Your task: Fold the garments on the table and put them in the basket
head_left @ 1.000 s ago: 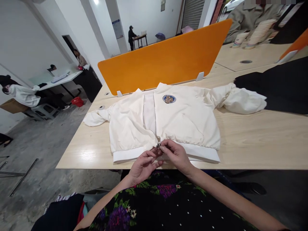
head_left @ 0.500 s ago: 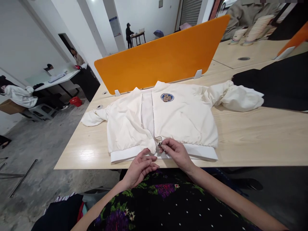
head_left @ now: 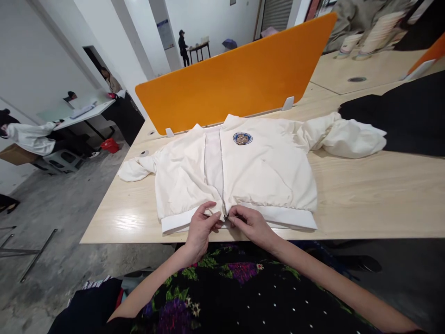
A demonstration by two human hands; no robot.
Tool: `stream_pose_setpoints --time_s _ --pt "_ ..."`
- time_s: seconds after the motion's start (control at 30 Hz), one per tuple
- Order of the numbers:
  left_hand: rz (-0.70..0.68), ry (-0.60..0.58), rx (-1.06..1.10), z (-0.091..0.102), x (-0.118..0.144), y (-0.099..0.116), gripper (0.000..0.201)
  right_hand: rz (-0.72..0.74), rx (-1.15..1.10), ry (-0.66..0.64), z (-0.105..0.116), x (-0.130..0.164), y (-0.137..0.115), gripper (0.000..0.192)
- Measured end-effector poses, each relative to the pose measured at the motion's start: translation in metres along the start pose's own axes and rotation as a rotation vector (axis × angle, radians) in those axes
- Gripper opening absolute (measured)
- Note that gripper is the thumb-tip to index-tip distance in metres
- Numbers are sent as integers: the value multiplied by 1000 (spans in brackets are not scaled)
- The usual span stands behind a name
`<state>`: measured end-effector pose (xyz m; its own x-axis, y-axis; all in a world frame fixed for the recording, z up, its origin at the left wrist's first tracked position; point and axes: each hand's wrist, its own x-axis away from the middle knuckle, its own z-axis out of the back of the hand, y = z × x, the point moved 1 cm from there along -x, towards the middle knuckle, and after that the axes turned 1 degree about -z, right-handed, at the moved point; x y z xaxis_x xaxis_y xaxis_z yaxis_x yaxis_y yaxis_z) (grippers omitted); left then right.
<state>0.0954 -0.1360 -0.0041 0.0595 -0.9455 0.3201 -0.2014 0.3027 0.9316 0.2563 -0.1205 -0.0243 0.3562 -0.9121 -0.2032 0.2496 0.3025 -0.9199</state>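
Observation:
A cream jacket (head_left: 264, 171) with a white hem band lies front up on the table, its sleeves spread and its front parted. On the chest is a round blue badge (head_left: 242, 138). The two zipper edges come together at the hem, where the metal zipper slider (head_left: 225, 217) sits. My left hand (head_left: 201, 227) pinches the jacket's left-side front edge at the bottom of the zip. Just right of the slider, my right hand (head_left: 248, 222) is closed on the other front edge by the zip. Its fingertips partly hide what they grip.
An orange divider (head_left: 229, 79) stands behind the jacket on the wooden table (head_left: 365, 195). Black cloth (head_left: 399, 116) lies to the right, beneath a sleeve. Stacked paper cups (head_left: 380, 35) stand at the back right. Other people are farther off at the left and back.
My left hand has moved up and closed on the jacket's front edge. My right hand has shifted slightly left, and the two zipper edges now meet at the hem.

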Motion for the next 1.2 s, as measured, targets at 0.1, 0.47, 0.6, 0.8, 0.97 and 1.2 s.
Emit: stream_pose_setpoints --time_s 0.1,0.47,0.6,0.8,0.97,1.2 --pt "26 -43 -65 -1 -5 -2 39 -19 -16 8 2 0 -2 15" --pt "-32 22 246 -4 -4 -2 44 -421 -647 37 -1 1 -9 29" --pt "-74 1 187 -5 -4 -4 40 -472 -769 42 -7 2 -12 31" --pt "-121 -20 93 -4 -3 -7 37 -486 -834 34 -9 3 -14 31" --pt "-91 -20 129 -2 -4 -7 37 -510 -828 85 -10 3 -12 33" --pt "-83 -6 277 -6 -5 -8 39 -522 -917 127 -11 4 -15 33"
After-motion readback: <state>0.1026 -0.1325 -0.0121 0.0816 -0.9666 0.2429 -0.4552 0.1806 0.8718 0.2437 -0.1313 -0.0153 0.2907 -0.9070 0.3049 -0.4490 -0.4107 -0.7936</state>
